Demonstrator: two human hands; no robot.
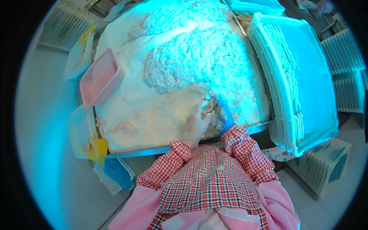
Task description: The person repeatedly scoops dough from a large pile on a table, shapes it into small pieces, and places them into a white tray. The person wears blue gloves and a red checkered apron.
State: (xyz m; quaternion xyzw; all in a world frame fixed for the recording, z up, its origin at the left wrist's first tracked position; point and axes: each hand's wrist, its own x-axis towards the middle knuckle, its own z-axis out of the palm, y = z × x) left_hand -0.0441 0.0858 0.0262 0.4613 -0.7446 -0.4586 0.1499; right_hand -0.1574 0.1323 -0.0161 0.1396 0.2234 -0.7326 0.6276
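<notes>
My left hand (197, 125), in a translucent glove, and my right hand (225, 115), in a blue glove caked with coating, meet near the table's front edge. Between them is a crumb-coated piece of food (209, 107); the fingers of both hands close around it and partly hide it. Just beyond lies a wide heap of coated food pieces (198, 60), too blurred and brightly lit to name. Pale powdery breading (155, 115) spreads over the table, and a small pinkish lump (128, 127) lies in it on the left.
A pink perforated plastic basket (100, 77) rests at the table's left edge. On the right stand stacked trays (313, 80), with rows of coated pieces on the top one. A yellow object (97, 149) hangs at the front left corner. More racked trays (320, 166) stand on the floor.
</notes>
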